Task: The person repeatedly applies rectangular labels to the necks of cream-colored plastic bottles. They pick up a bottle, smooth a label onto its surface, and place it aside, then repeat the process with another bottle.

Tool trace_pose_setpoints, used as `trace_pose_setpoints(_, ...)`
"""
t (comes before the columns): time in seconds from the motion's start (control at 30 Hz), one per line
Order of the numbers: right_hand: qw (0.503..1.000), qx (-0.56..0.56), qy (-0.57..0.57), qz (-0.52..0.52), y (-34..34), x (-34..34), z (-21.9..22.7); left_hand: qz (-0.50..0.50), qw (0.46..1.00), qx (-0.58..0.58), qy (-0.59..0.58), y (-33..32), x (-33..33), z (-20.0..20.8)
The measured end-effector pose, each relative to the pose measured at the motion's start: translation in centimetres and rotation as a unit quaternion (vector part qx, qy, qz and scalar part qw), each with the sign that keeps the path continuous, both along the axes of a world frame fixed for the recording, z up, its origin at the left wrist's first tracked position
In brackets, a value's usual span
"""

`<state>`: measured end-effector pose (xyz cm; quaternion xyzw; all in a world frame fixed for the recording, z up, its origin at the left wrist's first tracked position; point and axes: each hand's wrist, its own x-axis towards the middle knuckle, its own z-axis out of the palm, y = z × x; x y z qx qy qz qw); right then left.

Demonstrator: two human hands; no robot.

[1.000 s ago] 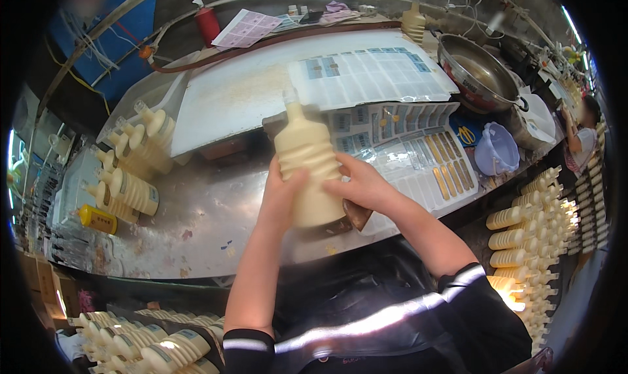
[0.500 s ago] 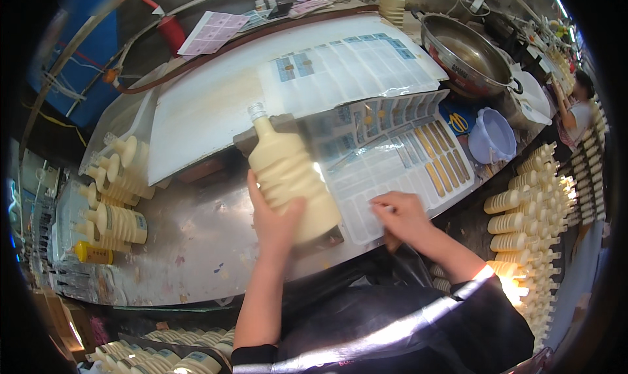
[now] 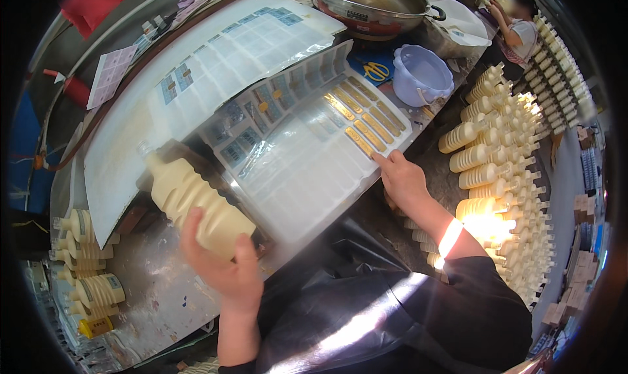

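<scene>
A cream-coloured ribbed bottle (image 3: 196,201) with a clear neck lies tilted on a dark rest in front of me. My left hand (image 3: 222,259) is at its base, fingers and thumb spread, the fingertips at its side; whether they press on it I cannot tell. On the right, my right hand (image 3: 402,178) has its fingers drawn together, fingertips at the near end of a gold sticker (image 3: 359,141). That sticker is one of several gold strips on a clear backing sheet (image 3: 294,191). Blue and clear labels (image 3: 252,109) stand folded up behind it.
A white board (image 3: 131,171) with more label sheets slopes away behind. Yellow scissors (image 3: 376,71), a lilac bucket (image 3: 422,76) and a metal pan (image 3: 373,8) stand far right. Many cream bottles (image 3: 481,152) fill the right floor; more (image 3: 95,292) stand left. Another person (image 3: 520,37) is at upper right.
My view has swung to the right. The left hand, wrapped on the bottle before, has loosened and spread. The right hand has moved from the clear part of the sheet to the gold stickers.
</scene>
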<state>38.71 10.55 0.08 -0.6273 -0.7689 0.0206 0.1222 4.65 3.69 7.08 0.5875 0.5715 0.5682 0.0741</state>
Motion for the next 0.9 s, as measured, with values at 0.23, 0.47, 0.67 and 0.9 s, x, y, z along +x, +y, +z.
trace_pose_setpoints(0.23, 0.995, -0.045, -0.021, 0.081, -1.7, -0.8, 0.7, -0.168, 0.982, -0.035, 0.081, 1.0, 4.0, -1.0)
trace_pose_setpoints(0.47, 0.987, 0.040, -0.044, 0.151, -1.4, 0.4, -0.7, -0.192, 0.975, -0.104, 0.042, 1.7, 5.9, -2.6)
trace_pose_setpoints(0.67, 0.942, -0.128, 0.294, 0.099, -0.2, -0.7, 0.3, -0.169, 0.981, -0.068, 0.068, 2.0, 5.8, -2.0)
trace_pose_setpoints(0.9, 0.831, -0.253, 0.472, 0.149, -1.1, -12.1, 9.4, -0.030, 0.981, -0.069, 0.180, 2.2, 4.1, 1.4)
